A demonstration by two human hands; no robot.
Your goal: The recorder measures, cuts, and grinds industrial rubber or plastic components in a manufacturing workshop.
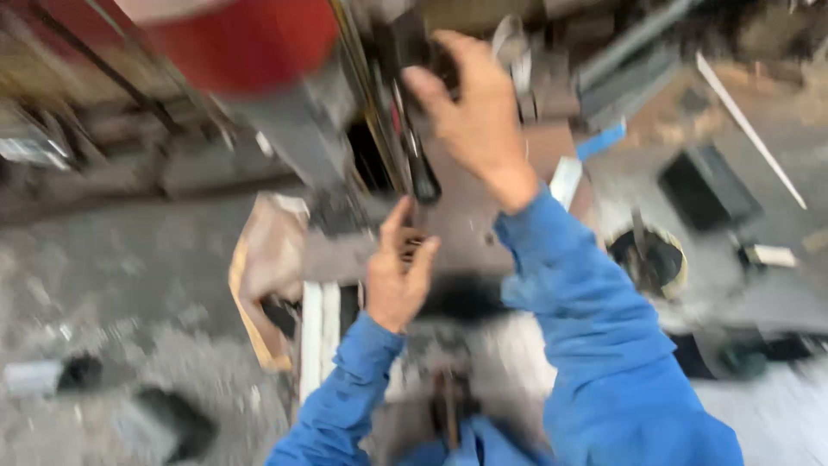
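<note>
head view is smeared with motion, so fine detail is lost. the right hand (473, 112) is raised near the top of the frame, fingers curled around the upper part of a dark, slender bar-like handle (421, 168); it looks closed on it, though the blur hides the exact hold. that dark handle has its long axis nearly upright in the picture, tilted a little, its lower end dropping toward the left hand (397, 272). the left hand sits lower and nearer the body, directly below the handle's bottom end, thumb up and fingers partly open around something small and rust-coloured that i cannot make out; whether it truly grips is not clear. so the handle lies between the two hands, the right one on it at the top, the left one just beneath its tip. a grey metal machine body (297, 138) with a red part (246, 39) above it stands just left of the handle. a dark round bucket (649, 259) sits well apart on the floor to the right.
</note>
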